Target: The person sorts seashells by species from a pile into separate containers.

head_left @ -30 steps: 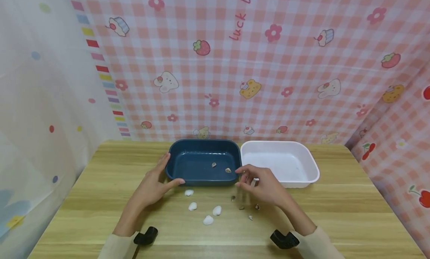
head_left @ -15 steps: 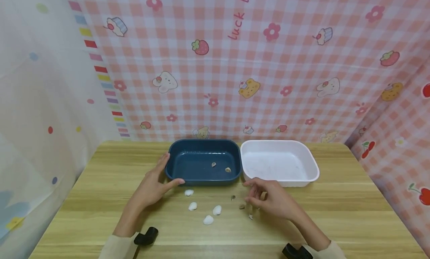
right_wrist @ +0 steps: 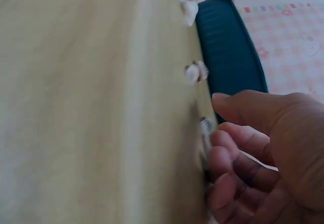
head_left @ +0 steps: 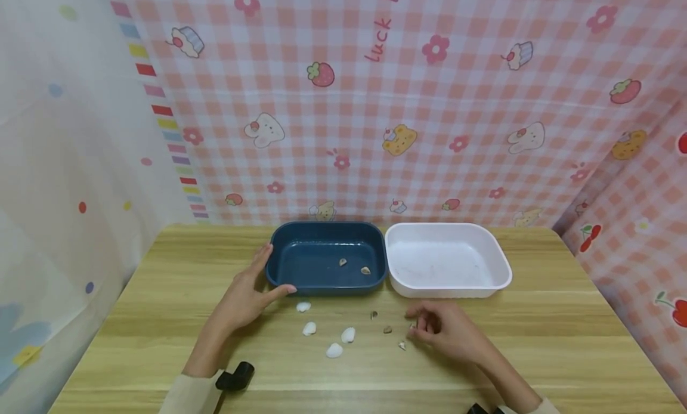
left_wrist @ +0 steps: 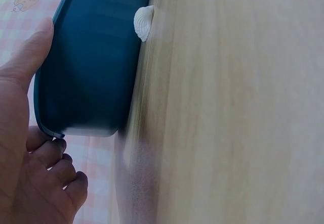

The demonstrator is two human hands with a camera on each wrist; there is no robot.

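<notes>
Holds the right hand (head_left: 448, 331), the nearer one, low over the worktop (head_left: 279, 375), palm side leftward, with fingers loosely bent, a gap before the thumb and seemingly nothing gripped. Places the small shell (head_left: 412, 326) at those fingertips, just left of the palm, in front of the white tray (head_left: 448, 293); cannot tell its long axis, being half hidden. Grips the left end of the dark blue tray (head_left: 324, 291) with the left hand (head_left: 244, 297).
</notes>
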